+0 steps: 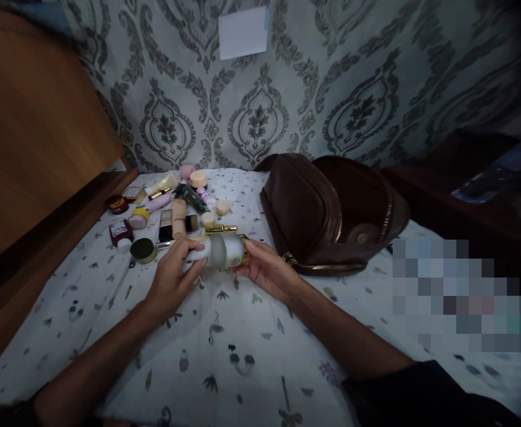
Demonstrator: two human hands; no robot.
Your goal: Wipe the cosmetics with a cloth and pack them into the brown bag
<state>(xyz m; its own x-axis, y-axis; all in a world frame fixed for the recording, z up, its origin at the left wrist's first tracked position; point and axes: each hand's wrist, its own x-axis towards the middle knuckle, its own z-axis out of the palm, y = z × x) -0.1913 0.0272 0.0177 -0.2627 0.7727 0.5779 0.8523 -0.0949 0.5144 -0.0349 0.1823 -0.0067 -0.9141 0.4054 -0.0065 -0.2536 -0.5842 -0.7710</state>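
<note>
A: What can't you make out from here?
B: Label on the white bottle (225,250), for one; too small to read. Some of the R hand's (267,267) fingertips are hidden behind its end. Far R of the sheet (216,356) there's a patch blurred to squares, can't ID it. Dark R sleeve's (415,391) cut off at the bottom.
A: & the hands?
B: L hand (175,273) is pinched on the bottle's narrow end, thumb vs. fingers. R hand's fingers are bent round the wide end, approx. cupping it.
A: Bottle's where, exactly?
B: On its side betw. both hands, just this side of the cosmetics (179,214), L of the brown bag (302,201). Can't tell if it's touching the sheet.
</note>
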